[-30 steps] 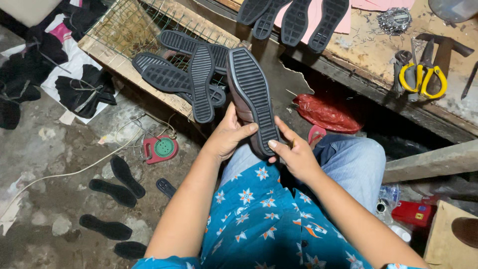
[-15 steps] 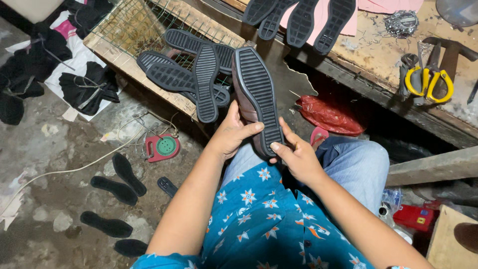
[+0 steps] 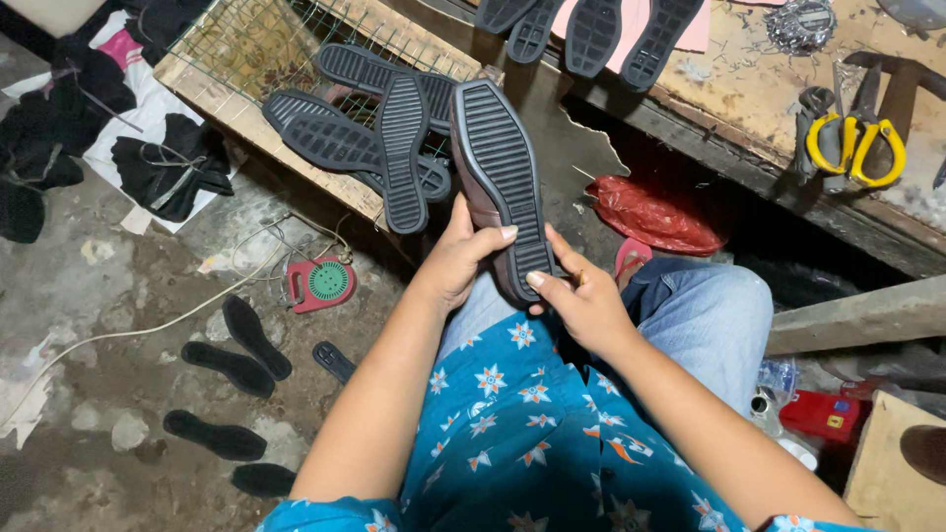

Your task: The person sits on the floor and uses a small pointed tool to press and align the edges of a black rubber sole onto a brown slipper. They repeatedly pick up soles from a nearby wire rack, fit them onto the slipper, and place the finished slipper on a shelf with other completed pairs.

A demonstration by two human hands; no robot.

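Observation:
I hold a brown shoe (image 3: 503,177) sole-up over my lap, its black ribbed sole facing me. My left hand (image 3: 461,258) grips its left side near the heel, thumb laid across the sole. My right hand (image 3: 581,296) clasps the heel end from the right, thumb pressed on the sole's edge. Several loose black ribbed soles (image 3: 379,128) lie just beyond the shoe on a wire-mesh wooden rack (image 3: 232,54).
More black soles (image 3: 591,30) rest on a worn workbench (image 3: 749,108) with yellow-handled scissors (image 3: 852,138). A red plastic bag (image 3: 655,212) lies under the bench. Black insoles (image 3: 241,340) and a small red device (image 3: 320,283) with a cord sit on the dirty floor at left.
The shoe and both hands stay almost as they were; the view has shifted slightly, and my grip near the heel has barely adjusted.

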